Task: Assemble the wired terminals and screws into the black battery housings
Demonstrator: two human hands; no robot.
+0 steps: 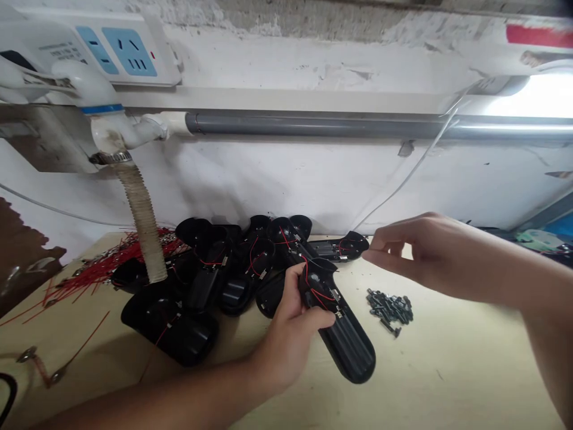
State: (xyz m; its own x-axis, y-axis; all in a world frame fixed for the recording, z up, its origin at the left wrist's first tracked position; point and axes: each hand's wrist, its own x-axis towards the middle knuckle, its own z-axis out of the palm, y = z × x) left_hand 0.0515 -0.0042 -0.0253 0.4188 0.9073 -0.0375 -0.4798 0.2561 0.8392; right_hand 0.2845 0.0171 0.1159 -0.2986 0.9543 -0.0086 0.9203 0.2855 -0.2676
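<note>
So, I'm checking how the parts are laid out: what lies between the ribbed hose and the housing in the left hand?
In the head view, a heap of black plastic housings with thin red wires lies between the ribbed hose and the housing in the left hand.

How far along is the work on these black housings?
Done: the piled black housings already carry red wires. In hand: the left hand grips one wired housing, with the right hand beside it, apart. Left: loose screws on the bench, and a heap of red wires by the wall.
</note>
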